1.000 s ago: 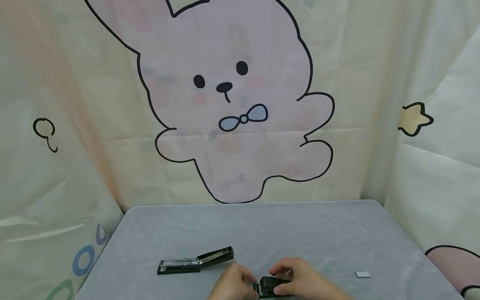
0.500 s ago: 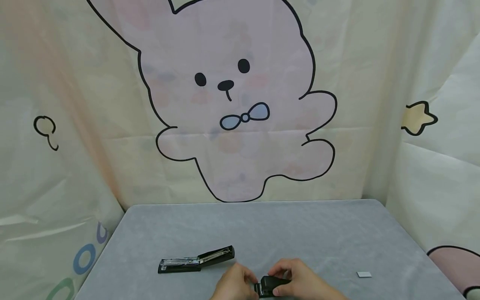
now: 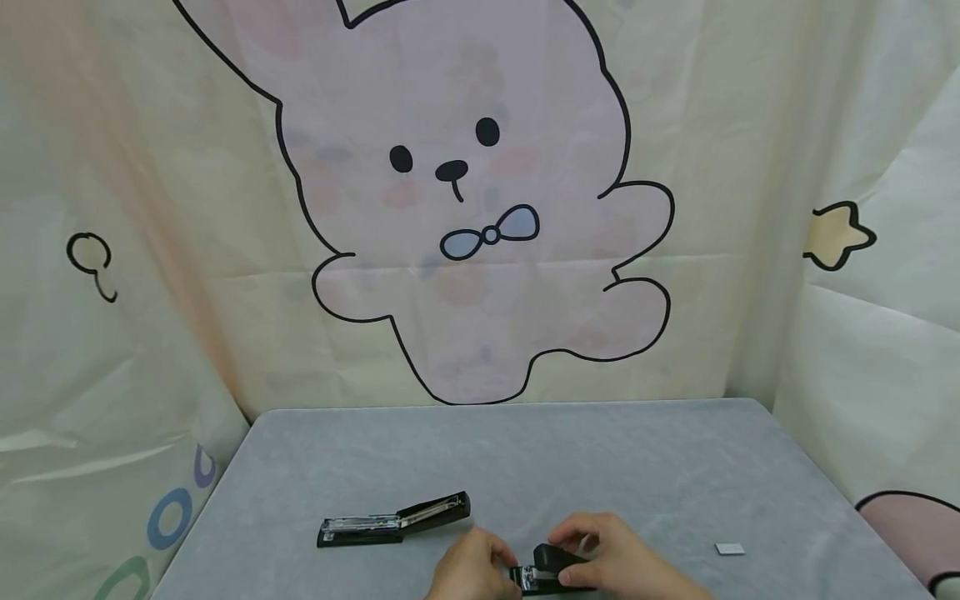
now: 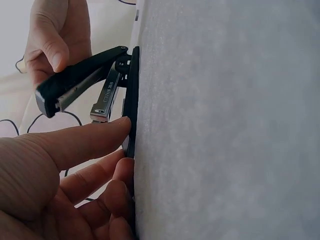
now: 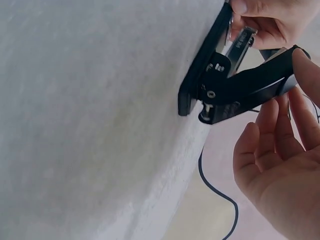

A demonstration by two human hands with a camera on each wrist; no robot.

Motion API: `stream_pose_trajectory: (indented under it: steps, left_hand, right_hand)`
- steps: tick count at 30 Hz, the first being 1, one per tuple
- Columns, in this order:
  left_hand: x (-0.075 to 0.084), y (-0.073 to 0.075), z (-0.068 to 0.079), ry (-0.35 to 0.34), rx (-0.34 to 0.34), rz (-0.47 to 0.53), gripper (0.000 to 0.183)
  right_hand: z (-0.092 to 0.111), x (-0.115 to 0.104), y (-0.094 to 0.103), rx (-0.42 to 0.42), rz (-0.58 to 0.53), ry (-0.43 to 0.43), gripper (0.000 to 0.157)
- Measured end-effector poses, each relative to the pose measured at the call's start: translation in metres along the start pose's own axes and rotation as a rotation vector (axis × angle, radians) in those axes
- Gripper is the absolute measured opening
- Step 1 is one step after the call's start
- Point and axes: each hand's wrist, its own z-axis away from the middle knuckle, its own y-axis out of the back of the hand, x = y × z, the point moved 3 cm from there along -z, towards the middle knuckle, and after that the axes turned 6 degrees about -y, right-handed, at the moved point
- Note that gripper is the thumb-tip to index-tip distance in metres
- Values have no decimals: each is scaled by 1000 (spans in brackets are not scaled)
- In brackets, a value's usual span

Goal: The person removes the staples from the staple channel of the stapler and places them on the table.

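Observation:
A black stapler stands at the table's near edge between both hands. Its top cover is swung up, and in the left wrist view the silver staple magazine shows between cover and base. My left hand pinches the front end of the stapler's base with thumb and fingers. The raised cover is held near its tip by my right hand, thumb on one side and fingers on the other. Part of the base is hidden behind the fingers.
Another black stapler lies opened out on the grey-covered table, left of the hands. To the right is a small pale rectangular piece. A printed curtain hangs behind the table.
My right hand has shifted slightly right and lifted the stapler's cover, so the metal magazine now shows in the head view. The left hand stays at the front end.

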Motion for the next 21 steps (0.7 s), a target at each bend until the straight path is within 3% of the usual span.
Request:
stream_pose_trajectory:
  steps: [4, 9, 17, 21]
  left_hand:
    - [-1, 0, 0, 18, -10, 1, 24]
    - [-1, 0, 0, 62, -42, 4, 22]
    - [0, 0, 0, 99, -56, 8, 22]
    - [0, 0, -1, 109, -58, 6, 22]
  right_hand:
    - [7, -5, 3, 46, -42, 4, 30]
    - [18, -13, 10, 90, -14, 21, 30]
    - [34, -12, 24, 101, -58, -35, 37]
    - [42, -8, 32, 98, -73, -17, 39]
